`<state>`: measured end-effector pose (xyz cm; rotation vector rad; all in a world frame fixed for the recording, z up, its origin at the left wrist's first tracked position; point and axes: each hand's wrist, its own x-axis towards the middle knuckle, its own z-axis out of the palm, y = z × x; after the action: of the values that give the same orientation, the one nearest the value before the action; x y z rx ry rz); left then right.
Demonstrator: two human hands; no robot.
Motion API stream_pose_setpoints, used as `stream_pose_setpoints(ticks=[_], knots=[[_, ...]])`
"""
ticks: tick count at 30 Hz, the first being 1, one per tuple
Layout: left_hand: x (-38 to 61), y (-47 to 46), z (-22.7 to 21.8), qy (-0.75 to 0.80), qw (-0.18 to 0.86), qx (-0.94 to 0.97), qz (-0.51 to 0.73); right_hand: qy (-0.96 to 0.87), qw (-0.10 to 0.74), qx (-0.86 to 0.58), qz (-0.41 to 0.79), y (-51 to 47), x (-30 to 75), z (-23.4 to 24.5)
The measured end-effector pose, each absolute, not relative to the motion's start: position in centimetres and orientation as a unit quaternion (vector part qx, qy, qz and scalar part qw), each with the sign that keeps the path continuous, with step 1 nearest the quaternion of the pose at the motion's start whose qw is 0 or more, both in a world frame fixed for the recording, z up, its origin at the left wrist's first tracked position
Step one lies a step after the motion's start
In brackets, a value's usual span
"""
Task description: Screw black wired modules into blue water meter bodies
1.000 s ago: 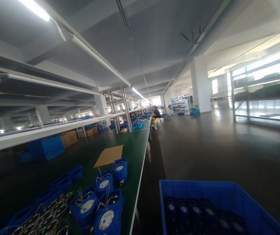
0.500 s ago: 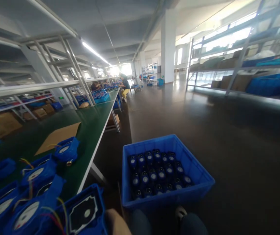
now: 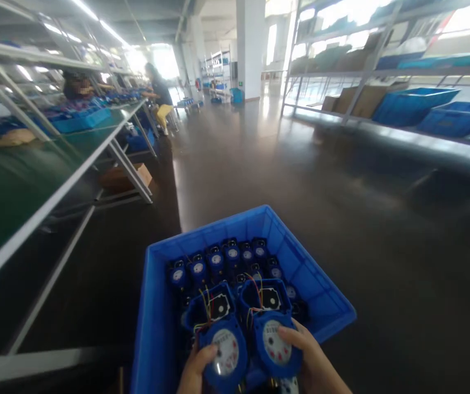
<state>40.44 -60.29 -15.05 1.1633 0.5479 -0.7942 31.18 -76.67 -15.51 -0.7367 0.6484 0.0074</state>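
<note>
Holding two meters (image 3: 225,353), one per hand (image 3: 313,358), over one bin (image 3: 296,257)

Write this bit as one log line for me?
left hand: holding meter | right hand: holding another meter | below: blue bin with more meters

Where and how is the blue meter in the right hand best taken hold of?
Probably the round dial housing, from the right, thumb over the dial, as the right hand holds it. This blue meter has a rounded side for wrapping; loose wires rise from its open compartment, and the other meter is close on the left.
</note>
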Motion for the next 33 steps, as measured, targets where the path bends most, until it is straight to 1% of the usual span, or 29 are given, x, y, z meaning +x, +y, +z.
stream_pose_setpoints(ticks=[2, 4, 10, 14, 17, 20, 27, 33], knots=[[43.5, -65.0, -20.0, 0.241, 0.729, 0.458, -0.448, 0.339, 0.867, -0.364, 0.000, -81.4, 33.2, -19.6], [46.4, -69.3, -24.8, 0.212, 0.725, 0.444, -0.482, 0.369, 0.853, -0.370, -0.005, -85.9, 35.5, -23.5], [53.4, -80.0, -37.6, 0.225, 0.692, 0.452, -0.516, 0.466, 0.799, -0.380, -0.033, -95.8, 41.9, -35.2], [56.9, -84.9, -43.6, 0.229, 0.684, 0.462, -0.517, 0.504, 0.766, -0.396, -0.040, -100.0, 45.5, -41.5], [59.4, -87.4, -46.2, 0.220, 0.690, 0.464, -0.510, 0.511, 0.760, -0.400, -0.043, -102.5, 48.3, -44.5], [61.4, -89.2, -47.6, 0.213, 0.702, 0.465, -0.495, 0.506, 0.763, -0.399, -0.046, -104.7, 51.0, -46.2], [62.8, -91.3, -49.7, 0.225, 0.730, 0.480, -0.431, 0.482, 0.774, -0.407, -0.054, -106.9, 54.9, -48.6], [62.7, -92.4, -51.1, 0.222, 0.753, 0.505, -0.359, 0.468, 0.758, -0.449, -0.076, -106.5, 56.2, -50.4]])
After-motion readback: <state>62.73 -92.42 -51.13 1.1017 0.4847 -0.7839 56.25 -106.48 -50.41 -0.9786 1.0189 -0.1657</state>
